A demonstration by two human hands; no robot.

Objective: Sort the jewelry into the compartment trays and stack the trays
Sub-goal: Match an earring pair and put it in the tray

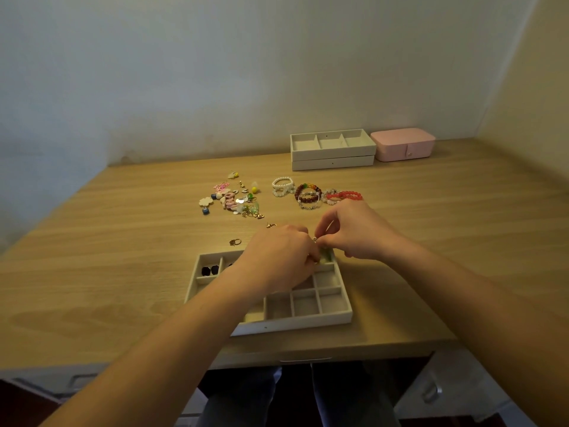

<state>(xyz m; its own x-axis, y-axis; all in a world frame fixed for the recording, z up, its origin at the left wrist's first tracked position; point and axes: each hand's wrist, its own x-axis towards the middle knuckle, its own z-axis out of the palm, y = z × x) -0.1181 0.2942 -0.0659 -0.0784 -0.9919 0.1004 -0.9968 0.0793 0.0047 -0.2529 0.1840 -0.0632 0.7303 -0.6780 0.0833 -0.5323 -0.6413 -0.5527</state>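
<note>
Pinched between left hand (281, 254) and right hand (354, 232): small green piece (325, 256), above compartment tray (292, 326) far-right corner. Probably light, delicate; best held by its metal hook.

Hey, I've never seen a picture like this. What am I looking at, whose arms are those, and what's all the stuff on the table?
There is no machine here: it is one picture from a wide camera worn on a person's head, looking down at their own arms. The left hand and right hand meet over the far right corner of a divided tray and pinch a small green piece between them; it is too small to identify. A far-left compartment holds two dark round pieces. On the wooden table behind lie a pile of small earrings and charms, some bead bracelets, and a small gold piece near the tray. By the wall two more trays are stacked, a closed pink box beside them.
</note>
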